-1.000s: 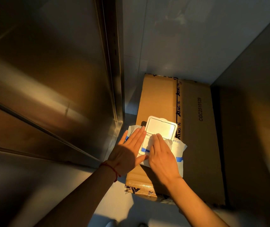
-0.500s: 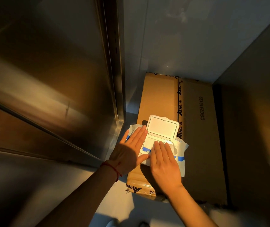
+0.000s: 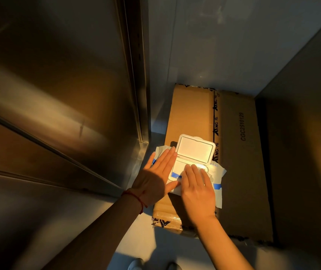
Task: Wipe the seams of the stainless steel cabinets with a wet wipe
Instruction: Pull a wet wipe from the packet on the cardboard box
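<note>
A white wet-wipe pack (image 3: 217, 184) with blue markings lies on a cardboard box, its white flip lid (image 3: 194, 150) standing open. My left hand (image 3: 155, 178) lies flat on the pack's left side, fingers straight. My right hand (image 3: 197, 188) rests over the pack's opening with its fingers extended onto it; whether they pinch a wipe is hidden. The stainless steel cabinet (image 3: 58, 84) fills the left, with a vertical seam (image 3: 134, 75) at its right edge and a slanting seam (image 3: 44, 143) lower down.
The long cardboard box (image 3: 241, 152) lies on the pale floor between the cabinet and a dark panel (image 3: 307, 133) on the right. A grey wall (image 3: 214, 39) rises behind the box. Shoe tips (image 3: 136, 265) show at the bottom edge.
The right hand's fingers have shifted a little on the pack's opening. The left hand stays flat on the pack. The view has drifted slightly.
</note>
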The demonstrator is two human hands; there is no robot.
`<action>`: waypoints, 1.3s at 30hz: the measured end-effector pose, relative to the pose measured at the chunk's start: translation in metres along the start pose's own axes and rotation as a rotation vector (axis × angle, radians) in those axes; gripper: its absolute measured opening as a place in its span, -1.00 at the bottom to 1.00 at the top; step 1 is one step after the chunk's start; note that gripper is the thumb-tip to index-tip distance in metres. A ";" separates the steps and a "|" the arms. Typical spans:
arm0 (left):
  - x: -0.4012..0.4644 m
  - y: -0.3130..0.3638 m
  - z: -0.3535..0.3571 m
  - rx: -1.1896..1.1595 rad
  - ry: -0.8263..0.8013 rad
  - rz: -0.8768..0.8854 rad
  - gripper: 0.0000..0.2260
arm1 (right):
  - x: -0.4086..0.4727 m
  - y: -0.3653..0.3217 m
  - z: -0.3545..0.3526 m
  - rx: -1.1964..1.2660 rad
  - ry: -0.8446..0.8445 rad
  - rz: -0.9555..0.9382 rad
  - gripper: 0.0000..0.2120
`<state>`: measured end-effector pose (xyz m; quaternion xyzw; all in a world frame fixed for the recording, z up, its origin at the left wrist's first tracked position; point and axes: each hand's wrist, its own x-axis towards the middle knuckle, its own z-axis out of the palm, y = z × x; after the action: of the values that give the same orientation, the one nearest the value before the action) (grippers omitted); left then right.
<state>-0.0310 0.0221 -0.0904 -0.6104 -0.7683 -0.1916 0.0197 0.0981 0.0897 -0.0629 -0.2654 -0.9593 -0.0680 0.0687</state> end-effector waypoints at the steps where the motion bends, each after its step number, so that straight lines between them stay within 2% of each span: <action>1: 0.000 0.000 0.000 0.001 0.001 0.002 -0.32 | 0.000 0.000 0.000 0.011 0.006 0.009 -0.47; 11: -0.001 0.002 -0.002 0.018 -0.015 -0.005 -0.33 | 0.008 -0.004 0.005 0.130 0.135 0.085 -0.56; 20: -0.001 0.001 0.000 0.046 -0.060 -0.013 -0.32 | 0.006 -0.004 0.007 0.167 0.112 0.118 -0.52; 28: -0.001 0.000 0.002 0.039 -0.065 -0.022 -0.30 | 0.003 0.000 0.008 0.161 0.124 0.060 -0.59; 39: -0.001 0.001 -0.002 0.006 -0.084 -0.031 -0.32 | 0.001 0.004 0.000 0.170 0.021 0.131 -0.38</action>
<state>-0.0298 0.0211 -0.0885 -0.6059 -0.7784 -0.1638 -0.0136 0.0992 0.0935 -0.0624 -0.3201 -0.9414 0.0157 0.1053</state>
